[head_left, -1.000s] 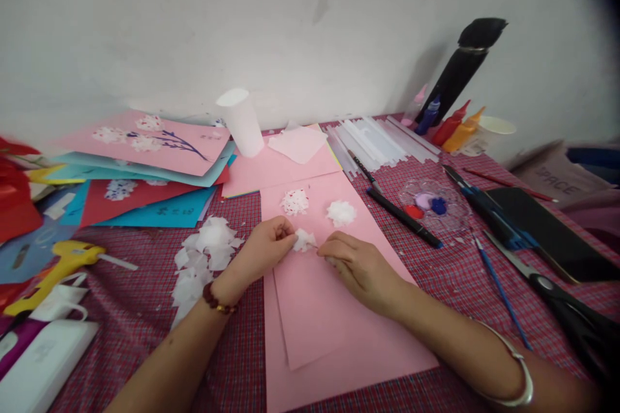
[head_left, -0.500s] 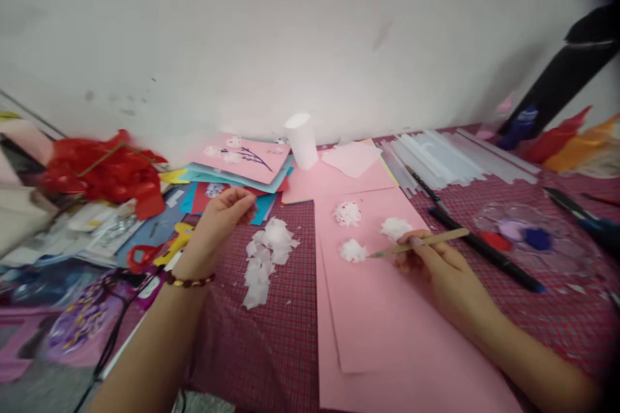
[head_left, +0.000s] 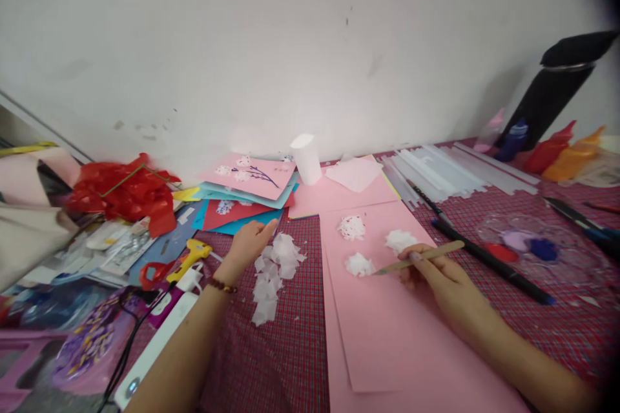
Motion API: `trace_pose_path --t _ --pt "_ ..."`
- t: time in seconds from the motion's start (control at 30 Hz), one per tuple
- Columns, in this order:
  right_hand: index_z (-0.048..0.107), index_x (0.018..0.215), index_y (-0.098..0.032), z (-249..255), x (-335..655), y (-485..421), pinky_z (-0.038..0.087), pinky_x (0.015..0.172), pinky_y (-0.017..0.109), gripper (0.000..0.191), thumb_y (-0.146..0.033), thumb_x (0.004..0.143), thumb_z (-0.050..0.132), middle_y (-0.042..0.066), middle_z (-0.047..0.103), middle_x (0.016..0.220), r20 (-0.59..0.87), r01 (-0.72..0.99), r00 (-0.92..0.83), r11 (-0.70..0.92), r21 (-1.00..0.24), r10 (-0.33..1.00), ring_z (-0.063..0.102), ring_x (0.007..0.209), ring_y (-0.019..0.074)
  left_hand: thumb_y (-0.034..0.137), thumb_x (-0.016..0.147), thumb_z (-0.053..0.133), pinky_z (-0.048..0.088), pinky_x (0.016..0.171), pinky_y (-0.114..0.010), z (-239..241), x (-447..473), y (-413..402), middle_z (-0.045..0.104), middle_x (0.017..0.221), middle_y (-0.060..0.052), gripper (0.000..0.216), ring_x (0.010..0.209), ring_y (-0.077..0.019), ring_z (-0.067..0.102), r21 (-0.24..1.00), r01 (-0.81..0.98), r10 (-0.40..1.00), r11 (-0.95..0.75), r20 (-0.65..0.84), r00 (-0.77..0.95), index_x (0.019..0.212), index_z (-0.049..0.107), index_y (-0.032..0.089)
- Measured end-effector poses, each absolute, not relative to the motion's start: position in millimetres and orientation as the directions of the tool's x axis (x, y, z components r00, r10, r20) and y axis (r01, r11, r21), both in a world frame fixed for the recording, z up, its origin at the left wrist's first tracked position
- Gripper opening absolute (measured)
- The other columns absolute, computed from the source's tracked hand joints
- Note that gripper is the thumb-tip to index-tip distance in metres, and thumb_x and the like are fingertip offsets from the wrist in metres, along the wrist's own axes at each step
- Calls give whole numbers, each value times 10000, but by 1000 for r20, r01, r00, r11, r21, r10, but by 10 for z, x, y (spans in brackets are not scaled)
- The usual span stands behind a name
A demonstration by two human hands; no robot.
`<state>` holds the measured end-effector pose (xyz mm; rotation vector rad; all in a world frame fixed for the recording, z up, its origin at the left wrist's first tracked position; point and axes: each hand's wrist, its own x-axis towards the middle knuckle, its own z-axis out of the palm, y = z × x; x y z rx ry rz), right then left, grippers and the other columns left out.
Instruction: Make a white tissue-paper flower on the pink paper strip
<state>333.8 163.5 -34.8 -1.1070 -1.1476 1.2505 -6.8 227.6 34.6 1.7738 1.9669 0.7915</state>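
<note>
My right hand (head_left: 436, 274) is closed on a thin wooden stick (head_left: 438, 250), which lies nearly level. Its darker tip touches or nearly touches the edge of a white ruffled paper tuft (head_left: 359, 265) on a pink sheet (head_left: 372, 342). Two more tufts sit above: a red-flecked one (head_left: 351, 228) and a plain white one (head_left: 400, 241) close to my right fingers. Over the checked tablecloth, my left hand (head_left: 252, 242) hovers beside a cluster of thin white paper scraps (head_left: 271, 277). One digit of it points right; the other fingers are mostly hidden behind the hand.
Behind stand a white paper roll (head_left: 307, 161) and stacked cards (head_left: 261, 175). At right lie glue sticks (head_left: 436, 171), a black marker (head_left: 494, 261) and a clear paint palette (head_left: 526, 248). A yellow glue gun (head_left: 191, 258) and white power strip (head_left: 155, 348) lie left.
My left hand has moved right and down toward the paper scraps, turning its back upward. My right hand keeps the stick in about the same place by the tuft. The view has tilted slightly up.
</note>
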Motion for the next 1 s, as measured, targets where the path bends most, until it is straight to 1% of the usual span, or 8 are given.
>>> trace_pose_path --t 0.1,0.2,0.3,0.4,0.57,0.73,0.87,1.0 --pt "592 769 -204 -336 3333 1635 445 518 309 318 -516 806 548 11 574 581 28 -109 -23 25 -994 999 535 523 165 445 632 615 243 463 -233 262 13 2430 375 390 33 356 480 -152 445 624 777 989 81 49 -142 428 469 194" --pt "584 764 -197 -336 3330 1641 439 511 299 320 -514 799 554 6 566 575 31 -134 -30 26 -991 999 527 511 155 409 560 650 270 486 -231 213 118 2453 435 445 32 295 509 -149 456 635 767 988 95 33 -150 455 496 181" --pt "582 756 -187 -310 3320 1647 427 495 286 331 -516 787 569 4 563 566 30 -176 -30 25 -984 999 519 495 143 408 563 625 300 512 -231 322 240 2367 477 535 26 268 534 -129 438 672 736 988 84 38 -147 525 511 168" --pt "574 730 -184 -217 3292 1640 416 484 273 332 -513 766 592 1 558 557 29 -197 -8 27 -980 1000 514 487 133 407 603 595 286 503 -217 535 399 2203 427 548 51 261 511 -96 381 722 690 993 52 37 -113 578 479 175" --pt "542 710 -193 -100 3277 1648 413 462 257 299 -485 774 556 -25 521 520 58 -191 36 64 -980 998 485 455 117 290 647 656 278 496 -194 584 708 1991 417 565 72 224 496 -65 362 892 453 999 -10 -8 39 634 465 174" --pt "518 731 -193 -236 3350 1711 421 456 249 242 -415 822 490 -26 524 547 107 -76 85 113 -991 991 490 468 117 272 690 653 368 589 -206 228 1017 2001 542 685 32 157 607 -90 471 957 289 991 -20 -19 131 771 562 174" --pt "526 754 -194 -294 3352 1729 419 478 243 165 -327 836 473 -31 526 560 105 -22 49 106 -994 993 501 486 115 272 673 643 377 608 -221 83 1118 2025 539 656 28 133 609 -102 471 950 311 986 32 -81 148 728 578 170" --pt "517 757 -197 -276 3288 1738 422 487 240 136 -276 843 448 -33 517 577 86 -32 -21 85 -996 996 507 502 114 280 716 599 384 658 -238 34 1099 2030 564 703 9 111 662 -122 490 933 361 974 11 -92 208 734 594 171"
